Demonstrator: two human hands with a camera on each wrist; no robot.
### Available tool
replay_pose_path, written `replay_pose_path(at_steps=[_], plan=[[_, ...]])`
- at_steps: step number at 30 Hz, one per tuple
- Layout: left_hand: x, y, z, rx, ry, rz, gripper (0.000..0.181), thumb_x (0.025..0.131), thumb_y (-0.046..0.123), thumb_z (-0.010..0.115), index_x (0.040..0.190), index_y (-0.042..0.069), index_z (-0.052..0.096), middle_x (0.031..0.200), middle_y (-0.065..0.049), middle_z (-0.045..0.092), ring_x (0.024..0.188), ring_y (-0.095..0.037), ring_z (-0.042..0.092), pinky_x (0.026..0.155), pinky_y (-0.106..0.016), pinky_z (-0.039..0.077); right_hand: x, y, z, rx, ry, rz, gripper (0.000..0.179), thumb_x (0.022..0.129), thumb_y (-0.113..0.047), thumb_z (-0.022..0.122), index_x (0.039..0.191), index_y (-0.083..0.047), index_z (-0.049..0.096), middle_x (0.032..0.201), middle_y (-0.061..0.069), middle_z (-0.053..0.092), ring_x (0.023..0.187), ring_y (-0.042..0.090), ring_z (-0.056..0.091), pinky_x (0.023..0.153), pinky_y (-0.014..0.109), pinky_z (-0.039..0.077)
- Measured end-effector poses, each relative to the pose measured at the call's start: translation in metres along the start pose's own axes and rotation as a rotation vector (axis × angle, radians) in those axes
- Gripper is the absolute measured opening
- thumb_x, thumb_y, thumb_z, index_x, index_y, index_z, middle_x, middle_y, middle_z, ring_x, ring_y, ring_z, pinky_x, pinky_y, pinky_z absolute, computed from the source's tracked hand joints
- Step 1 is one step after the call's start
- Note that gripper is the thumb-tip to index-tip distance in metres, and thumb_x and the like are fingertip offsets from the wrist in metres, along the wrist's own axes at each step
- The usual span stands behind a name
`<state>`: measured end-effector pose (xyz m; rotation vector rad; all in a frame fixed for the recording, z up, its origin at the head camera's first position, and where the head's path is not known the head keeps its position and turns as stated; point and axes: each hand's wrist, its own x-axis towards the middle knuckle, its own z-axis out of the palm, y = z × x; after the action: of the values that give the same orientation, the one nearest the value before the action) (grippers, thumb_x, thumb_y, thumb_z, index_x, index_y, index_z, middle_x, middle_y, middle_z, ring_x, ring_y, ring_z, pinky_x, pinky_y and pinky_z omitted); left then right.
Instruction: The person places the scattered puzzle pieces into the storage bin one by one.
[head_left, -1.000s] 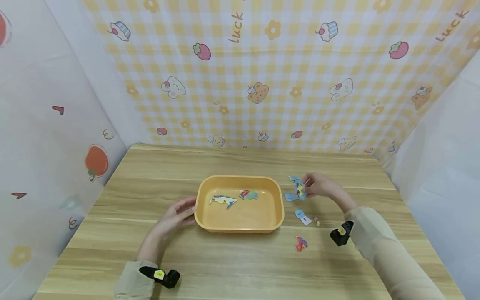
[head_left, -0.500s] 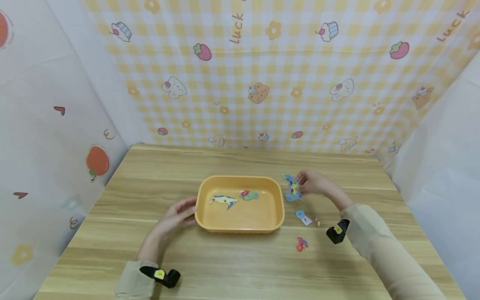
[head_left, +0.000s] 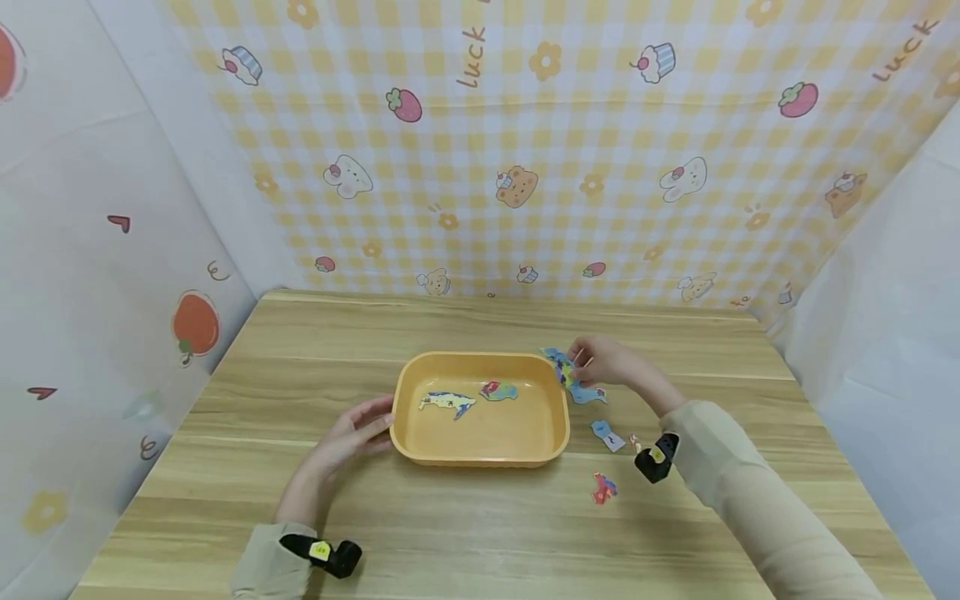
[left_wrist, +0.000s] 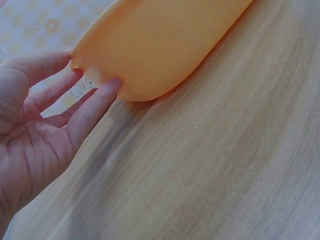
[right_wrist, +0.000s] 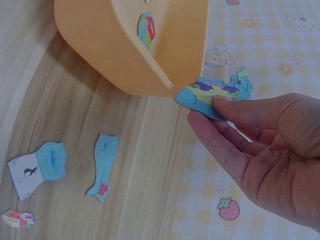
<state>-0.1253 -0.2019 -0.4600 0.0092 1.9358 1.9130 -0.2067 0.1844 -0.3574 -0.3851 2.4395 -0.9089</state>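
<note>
My right hand pinches a blue map puzzle piece with yellow and purple patches between thumb and fingers. That piece overlaps the right rim of the yellow tray in the head view. At the tray's left end, my left hand touches the rim and outer wall with extended fingers. Inside the tray lie a cream-and-blue piece and a red-and-green piece. Below my right hand, a narrow blue piece rests on the table.
Right of the tray lie a blue-and-white piece and a red-and-blue piece. A small pinkish piece is partly hidden by the right wrist camera in the head view. A checked cloth hangs behind the wooden table.
My right hand has moved left with the map puzzle piece, from beside the tray to its right rim, uncovering more of the narrow blue piece. My left hand stays at the tray.
</note>
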Motion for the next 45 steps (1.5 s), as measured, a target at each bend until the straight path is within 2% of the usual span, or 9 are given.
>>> replay_pose_path(at_steps=[19, 28, 31, 32, 36, 37, 42, 44, 45], plan=[[0.003, -0.003, 0.000, -0.036, 0.006, -0.001, 0.056, 0.092, 0.018, 0.054, 0.139, -0.001, 0.030, 0.142, -0.023, 0.033, 0.112, -0.020, 0.054, 0.089, -0.035, 0.053, 0.026, -0.027, 0.025, -0.081, -0.036, 0.004, 0.019, 0.086, 0.001, 0.056, 0.105, 0.006, 0.056, 0.093, 0.016, 0.059, 0.076, 0.018, 0.061, 0.070, 0.029, 0.058], [0.003, -0.002, 0.000, -0.024, 0.000, 0.007, 0.057, 0.092, 0.020, 0.054, 0.139, -0.002, 0.030, 0.142, -0.024, 0.033, 0.110, -0.017, 0.055, 0.089, -0.035, 0.053, 0.037, -0.034, 0.041, -0.114, -0.066, 0.028, 0.017, 0.084, 0.005, 0.057, 0.101, 0.005, 0.061, 0.086, 0.013, 0.058, 0.073, 0.017, 0.057, 0.065, 0.026, 0.057], [0.003, -0.002, -0.001, -0.020, -0.006, 0.011, 0.058, 0.092, 0.021, 0.054, 0.139, -0.003, 0.029, 0.142, -0.025, 0.032, 0.110, -0.016, 0.055, 0.089, -0.035, 0.053, 0.049, -0.025, 0.048, -0.159, -0.101, -0.003, 0.016, 0.083, 0.003, 0.059, 0.099, 0.001, 0.064, 0.084, 0.010, 0.060, 0.070, 0.016, 0.059, 0.063, 0.025, 0.056], [0.003, -0.002, -0.001, -0.020, -0.006, 0.010, 0.059, 0.092, 0.022, 0.055, 0.139, -0.003, 0.030, 0.141, -0.025, 0.032, 0.109, -0.016, 0.055, 0.089, -0.035, 0.053, 0.059, -0.013, 0.051, -0.163, -0.113, -0.064, 0.014, 0.083, 0.001, 0.061, 0.096, -0.001, 0.065, 0.081, 0.007, 0.061, 0.067, 0.014, 0.058, 0.059, 0.022, 0.055], [0.003, -0.002, 0.000, -0.026, -0.007, 0.010, 0.059, 0.091, 0.022, 0.055, 0.139, -0.003, 0.030, 0.141, -0.025, 0.032, 0.109, -0.015, 0.055, 0.089, -0.035, 0.053, 0.088, 0.014, 0.066, -0.209, -0.161, -0.129, 0.011, 0.081, -0.004, 0.065, 0.091, -0.009, 0.067, 0.080, 0.002, 0.063, 0.065, 0.012, 0.058, 0.055, 0.023, 0.052], [0.003, -0.001, 0.000, -0.025, -0.003, 0.007, 0.059, 0.091, 0.022, 0.056, 0.138, -0.003, 0.030, 0.141, -0.025, 0.033, 0.109, -0.015, 0.055, 0.089, -0.034, 0.053, 0.089, 0.014, 0.069, -0.233, -0.156, -0.160, 0.011, 0.081, -0.004, 0.065, 0.091, -0.009, 0.067, 0.081, 0.003, 0.064, 0.067, 0.012, 0.058, 0.055, 0.023, 0.052], [0.003, -0.002, 0.000, -0.022, 0.006, 0.002, 0.058, 0.091, 0.022, 0.055, 0.138, -0.003, 0.031, 0.141, -0.024, 0.033, 0.109, -0.014, 0.055, 0.088, -0.033, 0.053, 0.122, 0.044, 0.088, -0.279, -0.145, -0.200, 0.017, 0.077, 0.001, 0.065, 0.087, -0.012, 0.068, 0.077, 0.002, 0.062, 0.064, 0.012, 0.057, 0.052, 0.023, 0.051], [0.002, -0.002, -0.001, -0.019, 0.004, 0.003, 0.059, 0.092, 0.022, 0.055, 0.138, -0.004, 0.030, 0.141, -0.025, 0.033, 0.109, -0.013, 0.054, 0.089, -0.033, 0.053, 0.130, 0.048, 0.092, -0.267, -0.166, -0.170, 0.019, 0.076, 0.001, 0.066, 0.087, -0.014, 0.068, 0.076, 0.001, 0.061, 0.062, 0.012, 0.057, 0.051, 0.024, 0.051], [0.002, -0.002, -0.001, -0.021, 0.007, 0.001, 0.059, 0.092, 0.022, 0.055, 0.138, -0.003, 0.030, 0.141, -0.024, 0.033, 0.109, -0.013, 0.055, 0.089, -0.032, 0.053, 0.131, 0.050, 0.093, -0.260, -0.166, -0.206, 0.020, 0.075, 0.003, 0.064, 0.085, -0.014, 0.068, 0.074, 0.001, 0.060, 0.060, 0.011, 0.055, 0.049, 0.022, 0.050]])
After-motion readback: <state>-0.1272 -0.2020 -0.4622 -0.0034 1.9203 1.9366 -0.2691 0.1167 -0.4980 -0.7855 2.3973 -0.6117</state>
